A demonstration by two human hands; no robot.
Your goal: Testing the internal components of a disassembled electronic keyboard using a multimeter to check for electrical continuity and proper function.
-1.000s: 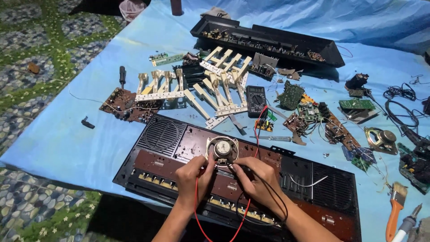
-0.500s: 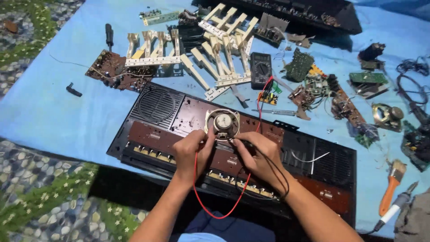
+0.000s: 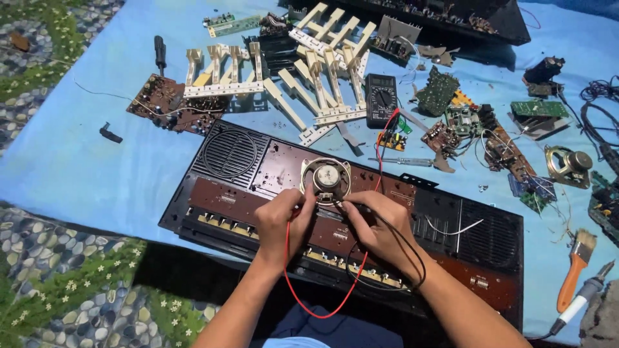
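Observation:
A small round loudspeaker lies on the brown inner panel of an opened keyboard case. My left hand pinches a red test lead against the speaker's near edge. My right hand holds a black test lead to the same edge from the right. Both leads loop down toward me, and the red one also runs up to a dark multimeter behind the case.
Cream key strips, several circuit boards and a second speaker lie on the blue sheet. A screwdriver rests at the left. An orange-handled brush and soldering iron lie at the right.
The view has drifted so that the case and parts sit lower and closer in frame. Both hands stay at the small speaker with the leads.

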